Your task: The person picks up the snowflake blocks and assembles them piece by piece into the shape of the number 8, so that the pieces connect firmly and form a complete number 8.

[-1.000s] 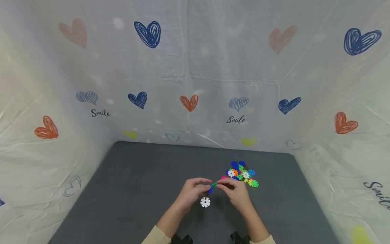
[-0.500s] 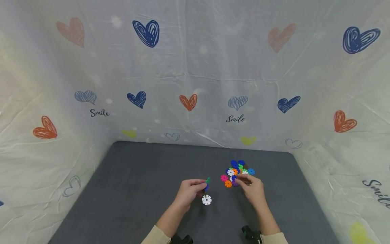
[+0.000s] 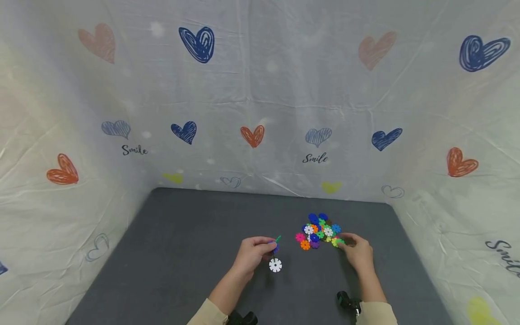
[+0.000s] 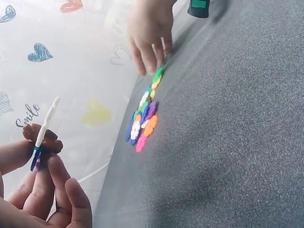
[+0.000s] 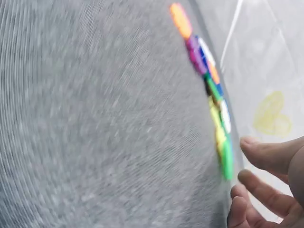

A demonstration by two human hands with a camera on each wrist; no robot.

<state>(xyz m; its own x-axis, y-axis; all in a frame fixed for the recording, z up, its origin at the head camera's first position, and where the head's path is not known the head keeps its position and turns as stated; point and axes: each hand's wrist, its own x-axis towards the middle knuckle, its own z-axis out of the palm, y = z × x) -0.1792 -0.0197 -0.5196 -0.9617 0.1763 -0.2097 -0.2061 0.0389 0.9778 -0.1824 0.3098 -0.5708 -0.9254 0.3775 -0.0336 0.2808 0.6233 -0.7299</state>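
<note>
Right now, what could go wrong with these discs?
The white disc hangs at the end of the linked pieces pinched by the left hand, so it might work loose. The right hand is near a green disc in the pile; because its discs overlap, picking one could shift others.

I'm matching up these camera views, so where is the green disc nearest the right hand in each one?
Head: the green disc sits right of centre, at the right end of the pile.
Left wrist: upper middle, at the pile's top end.
Right wrist: right of centre, below mid-height, at the pile's bottom end.
Shared landmark: the right hand, close by the disc in all three views.
</note>
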